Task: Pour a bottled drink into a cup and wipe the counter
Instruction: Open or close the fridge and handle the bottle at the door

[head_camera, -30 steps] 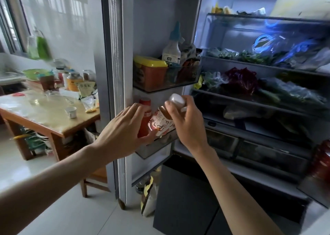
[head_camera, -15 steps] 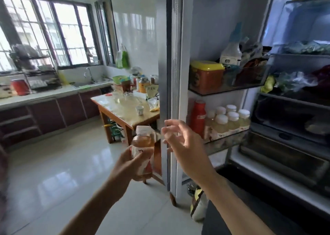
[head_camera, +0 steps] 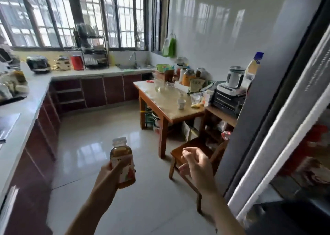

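Note:
My left hand (head_camera: 109,176) grips a small bottle (head_camera: 122,160) of amber drink with a white cap and a pale label, held upright over the floor. My right hand (head_camera: 197,160) hangs empty beside it, fingers loosely spread, close to the grey fridge door (head_camera: 264,84). A small white cup (head_camera: 181,104) stands on the wooden table (head_camera: 166,108) ahead, with a clear glass bowl (head_camera: 159,86) further back on it. The pale counter (head_camera: 32,95) runs along the left wall and under the windows.
A wooden chair (head_camera: 187,152) stands between me and the table. Jars, packets and a blender (head_camera: 234,77) crowd the table's right side. A sink (head_camera: 133,66), dish rack (head_camera: 94,56), red kettle (head_camera: 77,62) and rice cooker (head_camera: 38,64) line the back counter. Tiled floor stretches ahead.
The bottle came out of the fridge door shelf and passed from my right hand to my left. My view has swung left from the fridge to the kitchen.

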Action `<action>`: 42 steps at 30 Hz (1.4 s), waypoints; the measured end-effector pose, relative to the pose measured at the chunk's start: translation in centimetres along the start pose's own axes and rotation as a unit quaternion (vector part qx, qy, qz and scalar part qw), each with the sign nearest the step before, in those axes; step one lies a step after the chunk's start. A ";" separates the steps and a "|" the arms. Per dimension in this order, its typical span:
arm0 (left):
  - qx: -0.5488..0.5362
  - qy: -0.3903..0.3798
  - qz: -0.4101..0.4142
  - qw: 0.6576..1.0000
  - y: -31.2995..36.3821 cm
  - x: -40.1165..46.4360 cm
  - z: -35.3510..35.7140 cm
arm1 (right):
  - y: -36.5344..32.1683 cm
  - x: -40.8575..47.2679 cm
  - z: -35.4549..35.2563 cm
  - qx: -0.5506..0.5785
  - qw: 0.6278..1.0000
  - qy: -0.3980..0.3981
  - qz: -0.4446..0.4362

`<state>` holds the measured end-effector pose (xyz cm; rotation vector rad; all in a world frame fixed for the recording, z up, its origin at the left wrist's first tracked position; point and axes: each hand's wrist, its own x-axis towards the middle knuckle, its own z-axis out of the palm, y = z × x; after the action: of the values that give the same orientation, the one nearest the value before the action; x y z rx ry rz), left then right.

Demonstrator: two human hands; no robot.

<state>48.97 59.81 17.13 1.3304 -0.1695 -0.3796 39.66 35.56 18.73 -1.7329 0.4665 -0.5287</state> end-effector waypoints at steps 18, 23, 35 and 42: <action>0.035 -0.018 -0.015 0.999 3.1 27.9 -9.7 | 3.1 25.3 15.8 -0.025 0.994 0.036 0.098; 0.043 0.005 -0.023 0.999 2.2 37.2 -7.8 | 6.1 36.6 18.0 -0.014 0.994 0.015 0.109; 0.067 0.027 -0.028 0.997 2.4 61.0 1.4 | 10.5 62.8 16.0 -0.028 0.986 0.008 0.166; 0.081 -0.023 -0.040 0.996 0.0 74.0 4.7 | 16.8 74.6 16.1 -0.034 0.967 0.065 0.244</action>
<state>115.98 28.64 11.21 1.4915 -0.1893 -0.4728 109.32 2.27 6.81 -1.5756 0.9836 -0.2715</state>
